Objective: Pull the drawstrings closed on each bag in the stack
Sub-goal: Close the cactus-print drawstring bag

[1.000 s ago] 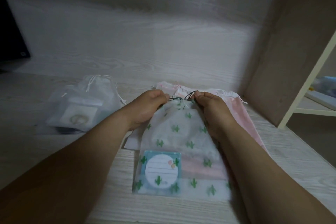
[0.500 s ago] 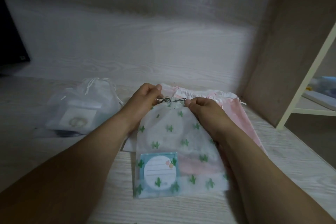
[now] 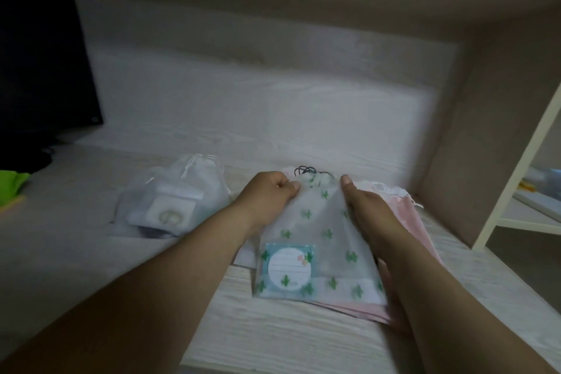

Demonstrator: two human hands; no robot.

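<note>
A frosted white cactus-print bag [image 3: 321,231] lies on top of a pink bag [image 3: 408,209] on the pale wooden desk [image 3: 273,334]. A round cactus label card [image 3: 290,267] shows through its lower left. The bag's mouth is gathered, and its dark drawstring [image 3: 306,170] lies in loose loops just beyond it. My left hand [image 3: 270,194] pinches the bag's upper left edge with curled fingers. My right hand [image 3: 370,212] holds the bag's right side, thumb on top near the neck. The pink bag's white cord ends [image 3: 403,193] stick out to the right.
A cinched translucent white bag [image 3: 179,200] with a small card inside lies to the left. A black monitor [image 3: 45,70] and a green object [image 3: 12,185] stand at far left. A desk side panel [image 3: 485,136] and a cream shelf post [image 3: 522,170] close off the right.
Both hands have let go of the dark drawstring and shifted to the bag's sides below the neck. The mouth is more tightly gathered. The view has tilted up.
</note>
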